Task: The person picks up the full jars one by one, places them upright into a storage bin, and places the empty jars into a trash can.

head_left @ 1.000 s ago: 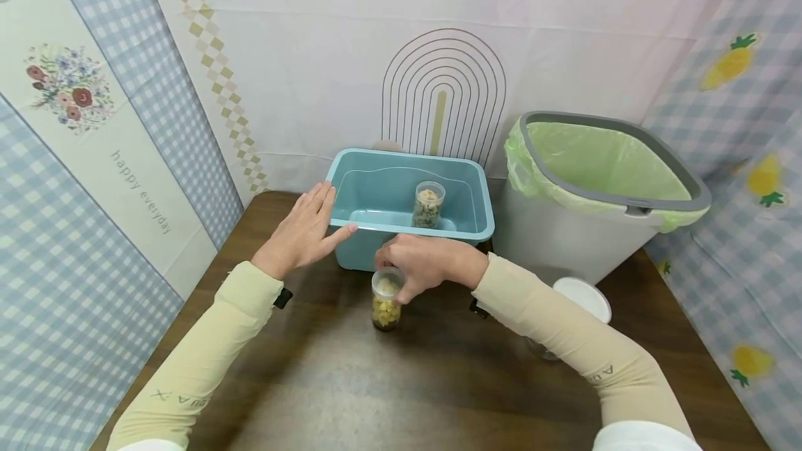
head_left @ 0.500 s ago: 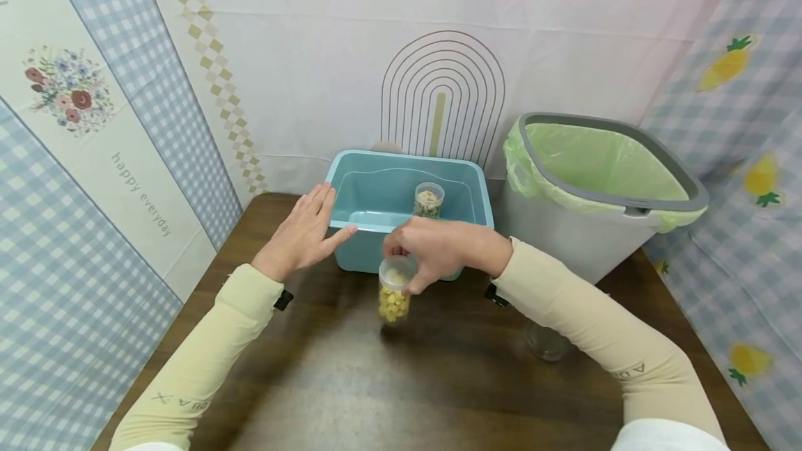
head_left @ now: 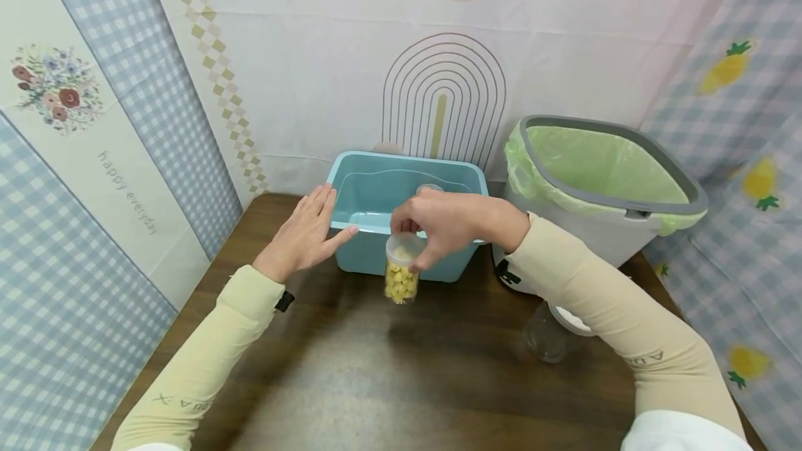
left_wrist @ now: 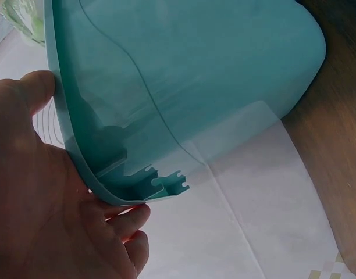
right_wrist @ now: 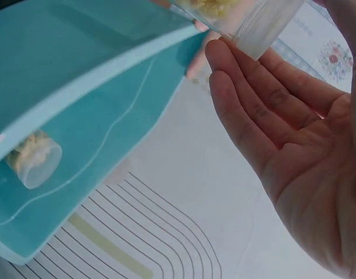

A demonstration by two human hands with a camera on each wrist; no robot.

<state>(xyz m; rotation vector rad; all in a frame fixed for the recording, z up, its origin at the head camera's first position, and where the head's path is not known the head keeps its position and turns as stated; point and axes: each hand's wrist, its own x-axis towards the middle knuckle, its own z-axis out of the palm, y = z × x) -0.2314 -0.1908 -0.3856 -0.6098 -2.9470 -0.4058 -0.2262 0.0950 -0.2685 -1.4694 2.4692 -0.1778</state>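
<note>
My right hand (head_left: 447, 221) pinches a clear plastic jar (head_left: 401, 278) of yellow pieces by its upper part, thumb and fingers on opposite sides. The jar is upright above the table, in front of a blue-green plastic bin (head_left: 360, 252). In the right wrist view its translucent lid and several of my fingers show at the top. My left hand (head_left: 301, 232) rests at the bin's left front corner with straight fingers and thumb spread along the rim (left_wrist: 64, 116). Inside the bin stands a second jar (right_wrist: 37, 160), mostly hidden behind my right hand in the head view.
A grey-white trash can (head_left: 576, 218) with a green liner stands right of the bin. Beside my right forearm is a clear container (head_left: 546, 339) near a white round object (head_left: 571, 319), partly hidden by the sleeve. A patterned cloth (head_left: 301, 75) hangs behind.
My right hand has lifted the jar of yellow pieces off the table and moved it up and slightly right, closer to the bin. My left hand has stayed at the bin's corner.
</note>
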